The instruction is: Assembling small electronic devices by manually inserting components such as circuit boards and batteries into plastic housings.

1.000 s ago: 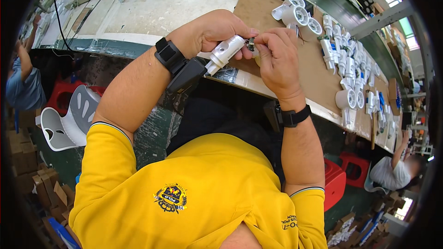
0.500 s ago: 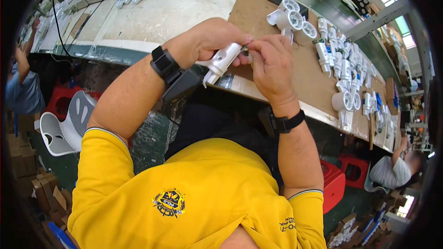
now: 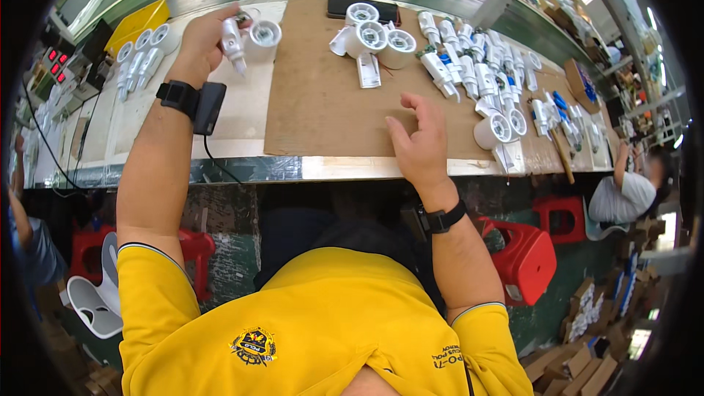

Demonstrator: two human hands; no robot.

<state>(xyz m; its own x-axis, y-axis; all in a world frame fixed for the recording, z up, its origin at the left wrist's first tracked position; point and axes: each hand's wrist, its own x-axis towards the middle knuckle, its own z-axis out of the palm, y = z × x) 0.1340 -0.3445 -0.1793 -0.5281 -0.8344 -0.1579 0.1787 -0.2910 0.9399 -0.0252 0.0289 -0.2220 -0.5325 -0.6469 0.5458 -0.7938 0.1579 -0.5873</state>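
My left hand [image 3: 203, 42] is raised over the left part of the bench, its fingers closed round a white plastic tubular handle [image 3: 233, 45]. A white round-ended housing [image 3: 264, 34] sits right beside the handle; I cannot tell whether the two are joined. My right hand [image 3: 422, 138] holds nothing, thumb and forefinger apart, over the front of the brown cardboard sheet [image 3: 315, 103]. Beyond it stands a group of white round housings [image 3: 367, 38]. To its right lie several white tubular handles [image 3: 469, 66] in a cluster, some with small circuit parts showing.
More white handles with round ends [image 3: 143, 59] rest at the left, before a yellow bin [image 3: 139, 23]. A black case [image 3: 359, 7] lies at the sheet's back edge. Red stools [image 3: 524, 260] stand below the bench. Other people sit at the far left and right.
My hands have parted. The left one has carried the white handle away to the left and back; the right one has let go and opened. The view has also shifted.
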